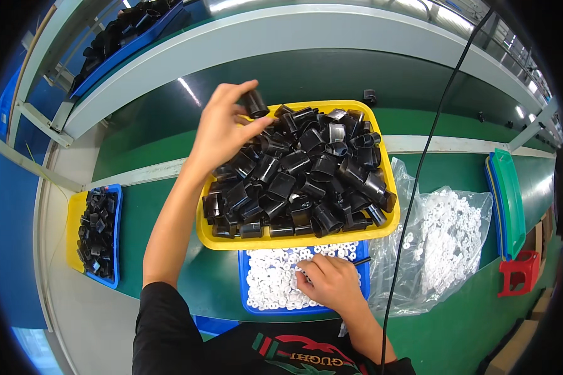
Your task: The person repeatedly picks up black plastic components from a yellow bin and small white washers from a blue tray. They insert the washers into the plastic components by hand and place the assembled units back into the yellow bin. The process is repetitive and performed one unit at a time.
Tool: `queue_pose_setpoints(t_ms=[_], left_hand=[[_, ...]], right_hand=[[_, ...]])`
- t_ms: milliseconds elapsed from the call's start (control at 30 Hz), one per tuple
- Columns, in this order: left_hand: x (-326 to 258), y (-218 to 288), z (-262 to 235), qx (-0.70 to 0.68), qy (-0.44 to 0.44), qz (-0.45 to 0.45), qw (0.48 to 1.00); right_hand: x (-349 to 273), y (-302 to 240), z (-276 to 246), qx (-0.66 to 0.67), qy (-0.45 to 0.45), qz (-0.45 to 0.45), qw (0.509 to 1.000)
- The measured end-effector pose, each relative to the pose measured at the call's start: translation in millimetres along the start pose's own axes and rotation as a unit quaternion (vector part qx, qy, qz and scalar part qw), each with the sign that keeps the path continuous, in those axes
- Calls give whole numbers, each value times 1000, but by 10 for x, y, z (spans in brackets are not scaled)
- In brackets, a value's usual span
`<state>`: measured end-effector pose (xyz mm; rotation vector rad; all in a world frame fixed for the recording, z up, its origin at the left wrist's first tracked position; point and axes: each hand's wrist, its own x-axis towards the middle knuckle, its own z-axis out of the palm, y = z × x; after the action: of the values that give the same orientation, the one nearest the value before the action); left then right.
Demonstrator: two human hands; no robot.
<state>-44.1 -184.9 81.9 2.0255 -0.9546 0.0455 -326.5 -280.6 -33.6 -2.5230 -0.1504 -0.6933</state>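
Observation:
Above the left rim of a yellow tray (391,164), my left hand (222,122) grips a short black plastic tube (254,104) between thumb and fingers. Heaped in that tray are many similar black plastic parts (297,164), some round and some squarish. My right hand (331,282) is closed over small white rings (272,284) in a blue tray (244,294) nearer to me. A thin black rod (362,260) sticks out from behind its fingers; its other end is hidden by the hand.
On the right, a clear plastic bag (450,231) holds more white rings. Beyond it stand a green tray (510,206) and a red stool (519,274). Far left is another blue tray (116,237) of black parts. A black cable (424,159) hangs across the view.

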Motion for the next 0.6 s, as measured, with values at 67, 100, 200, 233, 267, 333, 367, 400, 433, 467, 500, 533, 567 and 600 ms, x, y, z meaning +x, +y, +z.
queue_pose_setpoints(t_ms=[67,100,200,233,267,333,367,400,433,467,500,533,567,600], left_hand=[[-259,125,-6,-173,-4,0,985],[-428,187,-28,-256,1,-5,967],[-911,367,19,-332,-4,-20,943],[-1074,396,28,-356,-9,-15,934],[-1220,353,63,-404,-38,-15,914],[-1493,439,107,-463,-92,-125,873],[-1597,433,128,-474,-128,-159,856],[-1699,430,139,-507,-172,-202,820],[-1763,428,185,-551,-191,-196,789],[-1825,463,197,-575,-188,-224,764],[-1835,467,207,-594,-186,-242,744],[-1846,401,221,-531,-210,-151,807],[-1849,302,223,-458,-230,-57,857],[-1862,264,237,-412,-215,-14,885]], right_hand=[[-11,6,6,10,2,2,1000],[-18,-5,6,19,-2,-1,1000],[-8,-24,-15,24,21,-4,999],[12,-39,-18,31,28,-5,999],[34,-34,-19,37,40,-12,998],[65,-62,-68,62,41,-15,997],[76,-68,-96,72,42,-14,996],[85,-85,-138,96,37,-2,995],[101,-97,-196,112,39,14,993],[124,-127,-237,132,49,27,990],[176,-134,-268,148,68,33,986],[203,-153,-325,155,62,48,985],[230,-178,-384,161,57,63,983],[265,-197,-420,169,58,75,981]])
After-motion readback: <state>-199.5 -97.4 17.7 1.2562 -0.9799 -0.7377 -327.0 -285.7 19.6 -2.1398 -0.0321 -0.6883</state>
